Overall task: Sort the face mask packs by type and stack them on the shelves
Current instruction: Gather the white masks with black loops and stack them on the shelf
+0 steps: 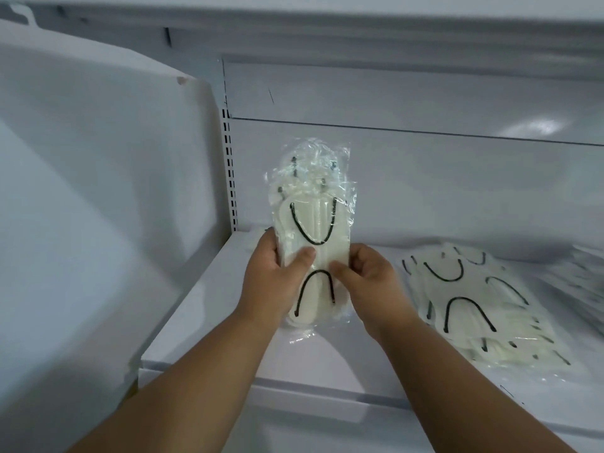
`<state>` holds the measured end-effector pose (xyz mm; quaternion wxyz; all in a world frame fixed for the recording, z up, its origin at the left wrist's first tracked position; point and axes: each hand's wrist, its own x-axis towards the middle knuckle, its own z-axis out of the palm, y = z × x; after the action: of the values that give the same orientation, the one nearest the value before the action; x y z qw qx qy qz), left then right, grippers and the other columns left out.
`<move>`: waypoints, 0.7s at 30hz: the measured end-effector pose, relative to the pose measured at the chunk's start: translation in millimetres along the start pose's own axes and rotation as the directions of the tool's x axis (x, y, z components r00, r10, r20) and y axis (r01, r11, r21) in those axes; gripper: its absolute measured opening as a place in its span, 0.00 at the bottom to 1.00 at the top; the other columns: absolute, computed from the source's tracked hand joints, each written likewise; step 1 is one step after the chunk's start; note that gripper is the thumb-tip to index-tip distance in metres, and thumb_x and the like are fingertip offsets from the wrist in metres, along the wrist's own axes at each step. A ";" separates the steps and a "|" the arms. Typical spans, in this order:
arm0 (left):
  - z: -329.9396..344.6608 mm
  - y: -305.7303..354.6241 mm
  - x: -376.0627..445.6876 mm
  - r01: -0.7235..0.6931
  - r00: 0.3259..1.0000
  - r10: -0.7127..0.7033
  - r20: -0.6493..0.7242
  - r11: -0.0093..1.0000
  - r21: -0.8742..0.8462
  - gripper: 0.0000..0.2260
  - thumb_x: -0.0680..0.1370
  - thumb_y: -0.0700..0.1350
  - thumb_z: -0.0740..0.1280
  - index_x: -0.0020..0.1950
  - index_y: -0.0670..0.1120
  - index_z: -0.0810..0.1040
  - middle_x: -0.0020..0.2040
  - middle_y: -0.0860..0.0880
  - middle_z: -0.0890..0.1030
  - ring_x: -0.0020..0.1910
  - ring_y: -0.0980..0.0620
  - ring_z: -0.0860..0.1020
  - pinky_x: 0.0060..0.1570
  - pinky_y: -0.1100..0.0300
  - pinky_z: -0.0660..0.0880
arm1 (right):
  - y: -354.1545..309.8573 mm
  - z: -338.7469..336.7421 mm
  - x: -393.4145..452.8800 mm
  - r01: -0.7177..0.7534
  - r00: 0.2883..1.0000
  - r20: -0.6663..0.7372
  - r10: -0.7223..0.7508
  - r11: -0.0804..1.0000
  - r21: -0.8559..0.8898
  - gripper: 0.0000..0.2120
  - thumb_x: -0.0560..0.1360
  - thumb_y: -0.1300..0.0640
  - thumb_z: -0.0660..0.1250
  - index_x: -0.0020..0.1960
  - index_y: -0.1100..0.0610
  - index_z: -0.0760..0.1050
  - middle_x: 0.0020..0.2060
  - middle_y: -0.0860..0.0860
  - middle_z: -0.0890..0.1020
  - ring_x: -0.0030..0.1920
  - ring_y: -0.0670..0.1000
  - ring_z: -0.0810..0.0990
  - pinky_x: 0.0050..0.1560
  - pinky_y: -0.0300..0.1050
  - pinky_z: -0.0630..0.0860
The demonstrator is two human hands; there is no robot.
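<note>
The person holds a bundle of mask packs (310, 237) in both hands, above the left part of the white shelf (202, 308), near its back wall. The packs are clear plastic bags with white masks and black ear loops inside, and several seem to be pressed together in one bundle. The left hand (271, 273) grips the left edge of the bundle, with the thumb lying across the front. The right hand (366, 276) pinches the right edge, thumb on the front and the other fingers curled behind. The bundle stands tilted, with its lower end just at the shelf surface or touching it; this cannot be told for sure. On the right part of the same shelf lies a loose pile of packs (474, 305) of what looks like the same kind, spread a little and not squared. At the far right edge, another pile (585, 276) is partly visible, too blurred to tell its type. So some packs are already on the shelf, and the bundle in the hands is not yet put down. It probably must still be laid flat, and the pile on the right may need to be straightened. How many packs remain outside the view cannot be judged.
</note>
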<state>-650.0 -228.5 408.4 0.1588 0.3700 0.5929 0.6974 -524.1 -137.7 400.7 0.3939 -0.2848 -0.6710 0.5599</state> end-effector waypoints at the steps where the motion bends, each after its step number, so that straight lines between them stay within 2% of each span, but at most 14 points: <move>1: -2.3 0.7 4.4 0.026 1.000 -0.025 0.018 0.998 -0.050 0.15 0.72 0.46 0.76 0.56 0.55 0.78 0.51 0.56 0.85 0.52 0.55 0.84 0.57 0.47 0.80 | -0.4 -1.6 1.2 0.005 1.000 -0.020 -0.005 1.000 -0.011 0.06 0.77 0.63 0.69 0.51 0.53 0.80 0.43 0.51 0.86 0.46 0.54 0.86 0.50 0.57 0.82; 3: -6.7 0.2 13.8 0.079 0.994 -0.067 0.081 0.985 -0.152 0.21 0.68 0.44 0.77 0.59 0.49 0.79 0.54 0.49 0.86 0.55 0.48 0.84 0.59 0.42 0.79 | -1.8 -3.4 3.0 0.027 0.999 -0.031 -0.027 1.000 -0.017 0.06 0.76 0.61 0.70 0.51 0.52 0.79 0.44 0.51 0.86 0.46 0.55 0.85 0.52 0.61 0.82; 4: -7.6 -0.6 17.0 0.095 0.990 -0.076 0.116 0.980 -0.174 0.22 0.68 0.43 0.77 0.61 0.47 0.79 0.55 0.47 0.85 0.56 0.46 0.83 0.60 0.41 0.78 | -1.4 -4.1 3.9 0.037 0.999 0.006 -0.037 0.999 -0.030 0.09 0.75 0.58 0.71 0.53 0.50 0.78 0.46 0.50 0.86 0.48 0.54 0.85 0.52 0.62 0.81; 7: -4.7 -2.3 19.3 0.136 0.987 -0.116 0.114 0.973 -0.186 0.17 0.73 0.39 0.76 0.61 0.45 0.80 0.54 0.45 0.86 0.55 0.45 0.84 0.59 0.39 0.78 | 4.3 -2.8 3.8 -0.004 0.988 0.153 0.022 0.992 -0.123 0.21 0.71 0.51 0.74 0.61 0.43 0.72 0.51 0.46 0.84 0.51 0.49 0.84 0.54 0.56 0.81; 9: -3.5 -4.9 21.0 0.179 0.983 -0.158 0.091 0.926 -0.333 0.13 0.76 0.35 0.72 0.60 0.44 0.80 0.55 0.43 0.85 0.55 0.43 0.84 0.58 0.40 0.79 | 13.0 0.0 1.6 -0.042 0.995 0.079 0.053 0.989 -0.140 0.26 0.67 0.47 0.75 0.63 0.42 0.72 0.50 0.46 0.85 0.50 0.48 0.84 0.55 0.55 0.81; 10: -4.1 -4.4 22.7 0.216 0.976 -0.193 0.096 0.865 -0.454 0.14 0.76 0.34 0.71 0.61 0.44 0.80 0.56 0.43 0.85 0.57 0.42 0.83 0.58 0.41 0.79 | 16.3 0.4 1.2 -0.071 0.997 0.007 0.072 0.991 -0.112 0.29 0.64 0.46 0.76 0.63 0.44 0.73 0.50 0.48 0.85 0.51 0.49 0.85 0.56 0.57 0.80; 11: -5.4 -5.3 26.1 0.254 0.967 -0.227 0.118 0.784 -0.566 0.15 0.76 0.34 0.70 0.63 0.44 0.80 0.58 0.43 0.84 0.58 0.41 0.82 0.59 0.41 0.78 | 19.6 0.0 1.3 -0.102 0.994 -0.038 0.101 0.994 -0.034 0.30 0.63 0.47 0.77 0.63 0.48 0.74 0.50 0.50 0.85 0.52 0.53 0.84 0.58 0.60 0.79; 13: -6.5 -8.8 31.5 0.296 0.953 -0.250 0.169 0.660 -0.691 0.20 0.76 0.36 0.70 0.68 0.44 0.77 0.63 0.43 0.82 0.62 0.42 0.81 0.62 0.41 0.76 | 26.8 -2.3 3.5 -0.178 0.984 0.036 0.175 0.945 0.275 0.30 0.65 0.56 0.77 0.64 0.59 0.74 0.56 0.60 0.83 0.58 0.63 0.82 0.62 0.66 0.76; 15: -4.2 -13.0 30.8 0.335 0.941 -0.254 0.222 0.633 -0.698 0.23 0.76 0.38 0.70 0.71 0.44 0.74 0.66 0.42 0.80 0.65 0.42 0.79 0.66 0.41 0.73 | 28.3 -2.8 5.8 -0.239 0.970 0.161 0.181 0.818 0.523 0.29 0.69 0.65 0.75 0.68 0.68 0.71 0.62 0.66 0.79 0.62 0.67 0.78 0.66 0.66 0.73; 16: -4.2 -15.8 28.8 0.359 0.933 -0.267 0.242 0.626 -0.692 0.23 0.76 0.38 0.70 0.71 0.43 0.74 0.66 0.42 0.80 0.65 0.42 0.79 0.67 0.42 0.72 | 27.8 -4.0 7.2 -0.239 0.971 0.161 0.178 0.784 0.572 0.29 0.69 0.68 0.74 0.68 0.70 0.70 0.62 0.67 0.78 0.63 0.68 0.78 0.66 0.65 0.73; 18: -9.1 -19.0 27.8 0.387 0.921 -0.293 0.257 0.609 -0.692 0.24 0.74 0.38 0.70 0.71 0.42 0.75 0.65 0.41 0.80 0.64 0.42 0.79 0.66 0.44 0.74 | 24.5 -9.9 10.8 -0.202 0.979 0.090 0.183 0.793 0.575 0.27 0.68 0.70 0.72 0.66 0.72 0.70 0.60 0.66 0.80 0.59 0.66 0.80 0.60 0.60 0.77; 21: -36.7 -27.6 39.4 0.321 0.945 -0.268 0.189 0.630 -0.707 0.26 0.72 0.36 0.72 0.70 0.40 0.75 0.64 0.40 0.81 0.60 0.43 0.81 0.57 0.51 0.80 | 12.3 -26.3 14.7 -0.114 0.992 -0.001 0.127 0.897 0.428 0.16 0.70 0.73 0.69 0.57 0.67 0.76 0.50 0.62 0.83 0.49 0.61 0.83 0.51 0.54 0.80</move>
<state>-708.4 -221.8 394.4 0.4238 0.1968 0.3125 0.8270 -510.3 -109.1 393.4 0.4208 -0.2407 -0.5076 0.7123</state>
